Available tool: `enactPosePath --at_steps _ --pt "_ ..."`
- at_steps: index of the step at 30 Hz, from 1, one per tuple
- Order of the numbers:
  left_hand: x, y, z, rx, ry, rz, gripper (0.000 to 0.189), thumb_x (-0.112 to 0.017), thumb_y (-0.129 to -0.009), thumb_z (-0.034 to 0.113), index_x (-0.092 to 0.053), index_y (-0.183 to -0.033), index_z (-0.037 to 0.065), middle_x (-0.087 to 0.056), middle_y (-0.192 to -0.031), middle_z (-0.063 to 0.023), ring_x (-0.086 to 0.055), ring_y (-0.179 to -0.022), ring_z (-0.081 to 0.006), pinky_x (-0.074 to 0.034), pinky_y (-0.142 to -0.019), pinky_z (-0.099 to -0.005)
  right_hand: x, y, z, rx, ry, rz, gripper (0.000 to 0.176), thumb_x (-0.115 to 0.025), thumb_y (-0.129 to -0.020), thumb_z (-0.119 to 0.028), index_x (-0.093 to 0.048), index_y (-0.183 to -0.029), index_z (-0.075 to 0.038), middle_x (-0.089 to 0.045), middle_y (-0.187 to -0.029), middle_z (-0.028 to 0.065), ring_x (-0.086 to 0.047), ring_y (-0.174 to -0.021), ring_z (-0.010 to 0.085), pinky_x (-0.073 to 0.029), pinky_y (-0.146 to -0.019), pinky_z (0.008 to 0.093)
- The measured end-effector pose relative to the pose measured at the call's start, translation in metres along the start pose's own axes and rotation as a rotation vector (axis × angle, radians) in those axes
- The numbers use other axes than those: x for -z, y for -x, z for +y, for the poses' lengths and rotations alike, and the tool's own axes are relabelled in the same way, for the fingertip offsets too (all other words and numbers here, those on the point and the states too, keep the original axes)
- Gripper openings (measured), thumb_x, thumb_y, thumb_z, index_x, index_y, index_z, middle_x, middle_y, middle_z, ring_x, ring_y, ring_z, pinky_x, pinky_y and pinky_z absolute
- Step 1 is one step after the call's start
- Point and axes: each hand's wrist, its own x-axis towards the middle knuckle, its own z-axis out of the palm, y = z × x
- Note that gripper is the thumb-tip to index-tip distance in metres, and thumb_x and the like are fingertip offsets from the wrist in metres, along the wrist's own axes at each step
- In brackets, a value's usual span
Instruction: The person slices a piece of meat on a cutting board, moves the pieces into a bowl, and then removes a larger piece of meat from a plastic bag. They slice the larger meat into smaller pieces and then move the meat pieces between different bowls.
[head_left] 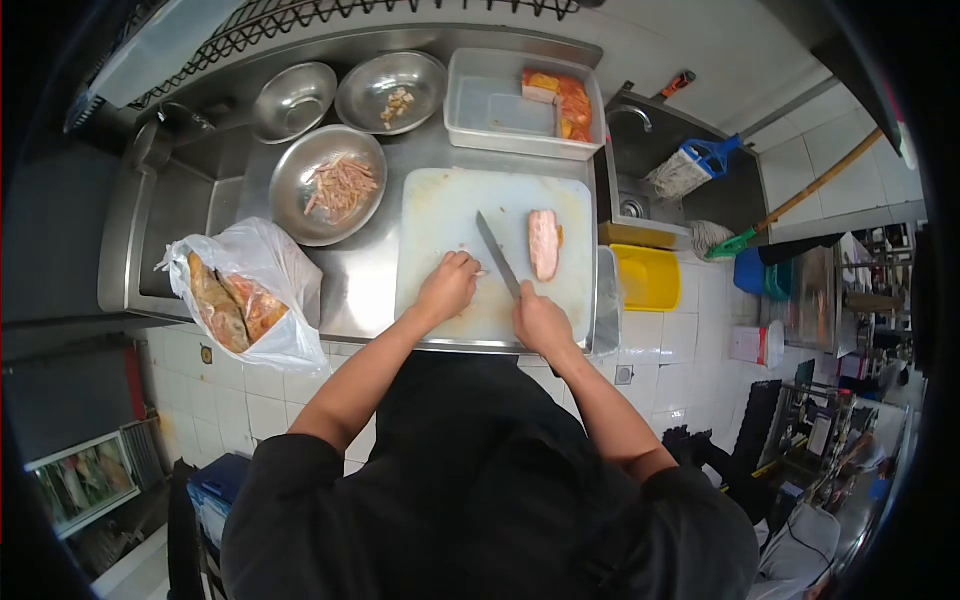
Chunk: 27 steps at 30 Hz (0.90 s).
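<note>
A white cutting board (430,215) lies on the steel counter in front of me. My right hand (543,318) is closed round the handle of a long knife (497,250), whose blade points up and to the left over the board. My left hand (448,287) rests on the board left of the knife, with its fingers bent together; small pale scraps lie by the fingertips, and whether the fingers hold any is hidden. To the right of the blade sits a slab of pink, streaky meat (544,243), touched by neither hand.
Behind the board stand a metal bowl of meat strips (340,190), a bowl with small pieces (397,105), another bowl (295,100) and a plastic tub (490,105) with meat chunks. A plastic bag (300,275) of meat is at left, a yellow bin (648,278) at right.
</note>
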Motion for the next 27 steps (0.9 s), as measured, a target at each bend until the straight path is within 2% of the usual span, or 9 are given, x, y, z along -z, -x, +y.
enactPosePath --at_steps 3,5,8,11,15,18,20,23,27 --pt "-0.007 0.004 0.014 0.026 0.010 -0.047 0.015 -0.063 -0.081 0.000 -0.067 -0.096 0.001 -0.062 -0.101 -0.0147 -0.058 -0.103 -0.0341 -0.052 -0.088 -0.0436 0.009 -0.004 -0.016 0.017 0.001 -0.112 0.021 -0.051 -0.091 -0.012 -0.048 -0.107 0.003 -0.068 -0.081 0.0308 -0.068 -0.076 0.0491 -0.052 -0.070 0.0602" --pt "-0.007 0.001 0.017 0.022 -0.001 -0.030 0.013 -0.063 -0.080 -0.001 -0.067 -0.092 0.001 -0.063 -0.098 -0.0159 -0.060 -0.096 -0.0357 -0.053 -0.088 -0.0442 0.008 -0.006 -0.022 -0.007 0.029 -0.198 0.025 -0.052 -0.091 -0.012 -0.049 -0.111 0.004 -0.068 -0.088 0.0322 -0.068 -0.083 0.0496 -0.052 -0.074 0.0597" --pt "-0.004 0.001 0.014 0.010 0.056 -0.034 0.012 -0.063 -0.079 -0.001 -0.068 -0.090 0.000 -0.064 -0.094 -0.0165 -0.062 -0.090 -0.0374 -0.053 -0.087 -0.0443 -0.028 -0.029 -0.009 0.063 -0.093 -0.097 0.028 -0.049 -0.093 -0.012 -0.048 -0.115 0.005 -0.068 -0.094 0.0332 -0.068 -0.088 0.0503 -0.052 -0.079 0.0597" --pt "-0.001 0.002 0.010 0.009 0.108 -0.013 0.013 -0.063 -0.078 -0.001 -0.070 -0.090 -0.001 -0.066 -0.092 -0.0158 -0.064 -0.089 -0.0374 -0.053 -0.086 -0.0449 -0.016 -0.062 -0.015 0.034 -0.183 -0.127 0.030 -0.048 -0.095 -0.013 -0.047 -0.119 0.005 -0.068 -0.098 0.0344 -0.067 -0.090 0.0514 -0.051 -0.084 0.0599" --pt "0.004 0.001 0.000 -0.035 0.069 -0.093 0.014 -0.066 -0.078 0.000 -0.070 -0.092 -0.001 -0.070 -0.098 -0.0162 -0.067 -0.095 -0.0353 -0.054 -0.086 -0.0440 -0.006 -0.057 -0.014 0.111 -0.111 -0.162 0.032 -0.048 -0.096 -0.014 -0.045 -0.121 0.006 -0.067 -0.098 0.0355 -0.066 -0.090 0.0517 -0.051 -0.083 0.0593" --pt "0.009 -0.006 -0.005 -0.097 0.027 -0.138 0.011 -0.066 -0.081 0.003 -0.071 -0.090 0.000 -0.071 -0.100 -0.0154 -0.067 -0.097 -0.0342 -0.054 -0.087 -0.0428 -0.014 -0.059 -0.016 0.039 -0.116 -0.182 0.034 -0.051 -0.096 -0.014 -0.045 -0.122 0.007 -0.067 -0.095 0.0360 -0.066 -0.091 0.0516 -0.051 -0.082 0.0589" --pt "0.010 -0.010 -0.015 -0.205 -0.015 -0.235 0.010 -0.064 -0.084 0.006 -0.071 -0.089 0.000 -0.071 -0.098 -0.0140 -0.067 -0.097 -0.0331 -0.054 -0.087 -0.0419 -0.030 -0.077 -0.013 0.072 -0.235 -0.079 0.033 -0.050 -0.096 -0.016 -0.045 -0.120 0.007 -0.067 -0.093 0.0359 -0.066 -0.090 0.0518 -0.051 -0.081 0.0586" --pt "0.022 -0.017 -0.019 -0.191 -0.050 -0.362 0.011 -0.064 -0.085 0.009 -0.071 -0.090 0.002 -0.071 -0.098 -0.0128 -0.067 -0.096 -0.0321 -0.054 -0.087 -0.0411 -0.009 -0.076 -0.022 0.075 -0.222 -0.120 0.032 -0.050 -0.097 -0.016 -0.046 -0.118 0.007 -0.066 -0.092 0.0363 -0.065 -0.088 0.0524 -0.051 -0.080 0.0587" --pt "0.019 -0.016 -0.027 -0.321 -0.089 -0.311 0.011 -0.064 -0.085 0.009 -0.071 -0.090 0.002 -0.071 -0.097 -0.0122 -0.067 -0.095 -0.0320 -0.054 -0.086 -0.0408 -0.029 -0.058 -0.024 0.003 -0.194 -0.124 0.031 -0.051 -0.097 -0.017 -0.046 -0.116 0.006 -0.066 -0.091 0.0366 -0.064 -0.086 0.0533 -0.051 -0.078 0.0582"
